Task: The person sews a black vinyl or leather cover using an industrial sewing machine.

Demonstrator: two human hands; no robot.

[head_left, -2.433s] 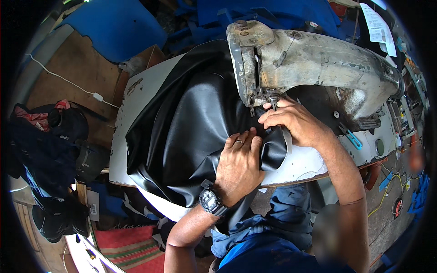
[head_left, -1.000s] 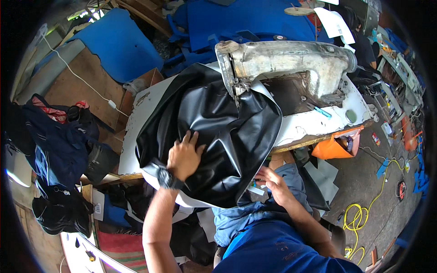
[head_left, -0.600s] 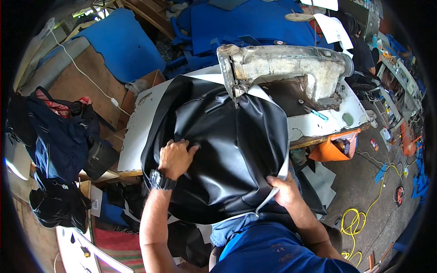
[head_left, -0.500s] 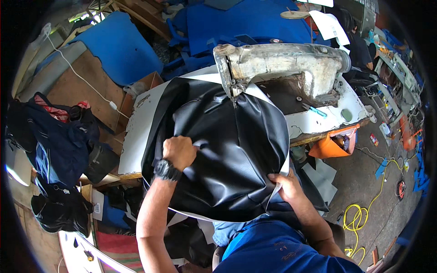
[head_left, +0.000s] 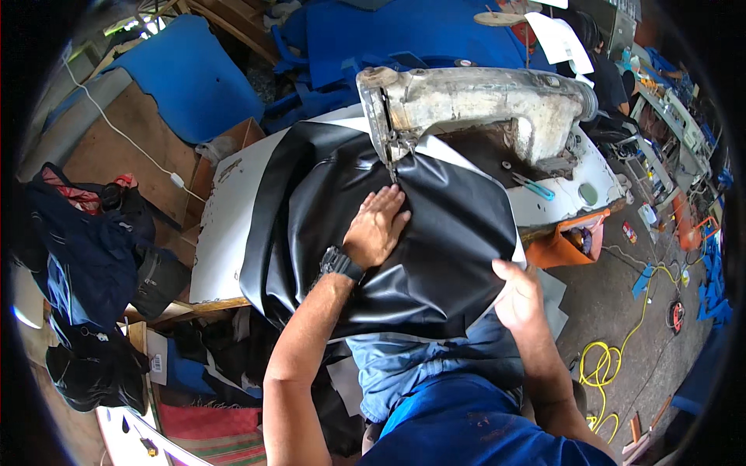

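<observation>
A large sheet of glossy black vinyl (head_left: 458, 225) with a pale underside spreads under the head of a worn, off-white sewing machine (head_left: 466, 97) and drapes toward my lap. My left hand (head_left: 376, 229), with a black watch on the wrist, lies flat on the vinyl. Its fingers stretch out, the tips just below the machine's needle area. At the sheet's right edge is my right hand (head_left: 519, 299), thumb on the black face and the other fingers partly hidden; it grips the edge.
The sewing table (head_left: 225, 233) has a chipped white top. Light blue thread snips (head_left: 535, 186) lie right of the vinyl, near a round green disc (head_left: 588, 194). An orange pouch (head_left: 563, 245) hangs at the table's front edge. A yellow cable (head_left: 602, 365) coils on the floor.
My left hand has gone from a closed fist on the vinyl's left part to lying flat near the needle. My right hand and the vinyl's right edge have shifted right and up.
</observation>
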